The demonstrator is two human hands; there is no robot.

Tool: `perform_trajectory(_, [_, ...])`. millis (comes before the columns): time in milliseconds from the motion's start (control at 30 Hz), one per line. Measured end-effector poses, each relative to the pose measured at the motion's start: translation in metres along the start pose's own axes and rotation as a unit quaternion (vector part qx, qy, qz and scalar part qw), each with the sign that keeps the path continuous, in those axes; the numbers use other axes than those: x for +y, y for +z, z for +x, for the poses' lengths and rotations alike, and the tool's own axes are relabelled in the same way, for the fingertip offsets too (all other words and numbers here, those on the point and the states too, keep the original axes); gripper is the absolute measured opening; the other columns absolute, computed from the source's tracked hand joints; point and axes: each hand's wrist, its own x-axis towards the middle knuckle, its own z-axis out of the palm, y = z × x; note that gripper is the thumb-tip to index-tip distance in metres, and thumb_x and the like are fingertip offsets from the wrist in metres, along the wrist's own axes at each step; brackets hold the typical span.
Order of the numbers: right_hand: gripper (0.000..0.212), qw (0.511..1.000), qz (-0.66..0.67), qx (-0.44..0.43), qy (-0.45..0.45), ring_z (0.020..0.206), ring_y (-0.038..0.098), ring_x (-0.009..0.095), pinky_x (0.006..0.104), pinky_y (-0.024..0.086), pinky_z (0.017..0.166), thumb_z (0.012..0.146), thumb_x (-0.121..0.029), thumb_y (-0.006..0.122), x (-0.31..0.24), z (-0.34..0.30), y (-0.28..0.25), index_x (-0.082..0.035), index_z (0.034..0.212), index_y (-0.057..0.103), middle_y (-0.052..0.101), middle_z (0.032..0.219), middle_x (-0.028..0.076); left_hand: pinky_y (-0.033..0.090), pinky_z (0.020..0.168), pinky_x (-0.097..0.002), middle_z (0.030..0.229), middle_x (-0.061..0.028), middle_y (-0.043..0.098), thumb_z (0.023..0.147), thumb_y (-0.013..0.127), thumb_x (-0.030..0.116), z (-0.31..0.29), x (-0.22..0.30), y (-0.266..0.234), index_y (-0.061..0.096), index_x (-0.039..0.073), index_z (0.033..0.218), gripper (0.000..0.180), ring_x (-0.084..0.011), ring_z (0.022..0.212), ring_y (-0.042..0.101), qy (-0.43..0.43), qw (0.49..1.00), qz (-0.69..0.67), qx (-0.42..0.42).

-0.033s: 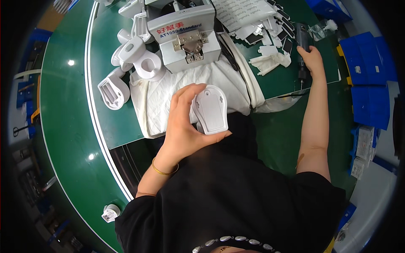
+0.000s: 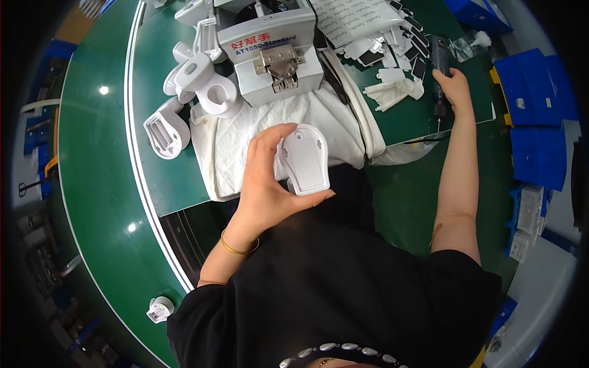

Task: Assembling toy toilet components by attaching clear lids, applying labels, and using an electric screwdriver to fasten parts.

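Step in hand, as I read it: white casing point(image 2: 310, 162) held up, tool under the other hand. Left hand point(image 2: 264, 178) pinched the casing by its edges, thumb across the near end, fingers round the far-left side, recessed face up to the camera. Casing sat on the near side of the silver machine point(image 2: 276, 55), above the edge of the white cloth point(image 2: 227, 153). Right hand point(image 2: 454, 89) was wrapped on the power screwdriver point(image 2: 440, 55), well right of the machine, bit pointing back at the person. Couldn't tell if the screwdriver was lifted or resting on the bench point(image 2: 405, 122).

Next move, my call: needed a clean lift of the screwdriver, bit kept clear of the clear plastic point(image 2: 402, 153) near its tip, right of the machine. Left pinch needed to stay firm, face up; casing edge looked smooth, could slip or twist under a one-sided push.

Vs earlier frame: nearly nothing. Machine showed slightly right and lower in view, casing a hair left; probably a small head shift. Both grips unchanged, casing face the same way up, slotted casing point(image 2: 165, 135) still left of the machine.
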Motion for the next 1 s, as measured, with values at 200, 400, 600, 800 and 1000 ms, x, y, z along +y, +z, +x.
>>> perform_trajectory(200, [0.044,0.583,0.751,-0.310,-0.008,0.108,0.060,0.033,0.0449,0.048,0.100,0.083,-0.008,0.057,-0.093,-0.060,-0.057,0.008,0.122,0.046,0.061,0.106,0.023,0.044,0.094,-0.0404,0.118,-0.0148,0.056,0.057,0.090,0.027,-0.012,-0.024,-0.009,0.054,0.004,0.125,0.080,-0.0342,0.109,0.053,-0.004,0.999,0.033,0.026])
perform_trajectory(400, [0.042,0.619,0.750,-0.109,-0.206,0.061,0.058,0.016,0.0291,0.050,0.058,0.081,0.003,0.063,-0.289,-0.147,-0.078,-0.002,0.119,0.046,0.057,0.077,0.006,0.046,0.092,-0.0412,0.121,-0.0160,0.057,0.058,0.088,0.032,-0.008,-0.024,-0.015,0.061,0.009,0.126,0.076,-0.0350,0.107,0.054,0.025,0.998,0.056,0.011])
perform_trajectory(600, [0.035,0.376,0.805,-0.209,-0.409,0.068,0.060,0.015,0.0282,0.051,0.063,0.078,0.005,0.067,-0.314,-0.141,-0.032,0.000,0.108,0.050,0.059,0.080,0.005,0.045,0.093,-0.0420,0.123,-0.0164,0.056,0.058,0.088,0.033,-0.011,-0.036,-0.008,0.061,0.010,0.125,0.076,-0.0360,0.110,0.053,0.025,0.999,0.034,-0.011])
perform_trajectory(800, [0.064,0.723,0.559,-0.187,-0.359,0.074,0.059,0.013,0.0262,0.048,0.068,0.076,0.007,0.066,-0.319,-0.164,-0.072,0.002,0.132,0.036,0.059,0.082,0.005,0.044,0.097,-0.0431,0.128,-0.0206,0.054,0.055,0.089,0.027,-0.023,-0.046,0.000,0.060,0.010,0.127,0.079,-0.0389,0.116,0.053,0.081,0.996,0.045,-0.011])
perform_trajectory(1000, [0.048,0.540,0.740,-0.197,-0.350,0.061,0.059,0.012,0.0238,0.047,0.061,0.080,0.006,0.063,-0.325,-0.162,-0.033,0.003,0.124,0.043,0.062,0.075,0.007,0.045,0.096,-0.0448,0.128,-0.0214,0.053,0.053,0.089,0.027,-0.031,-0.050,0.013,0.061,0.013,0.125,0.078,-0.0403,0.117,0.052,0.117,0.991,0.066,0.025])
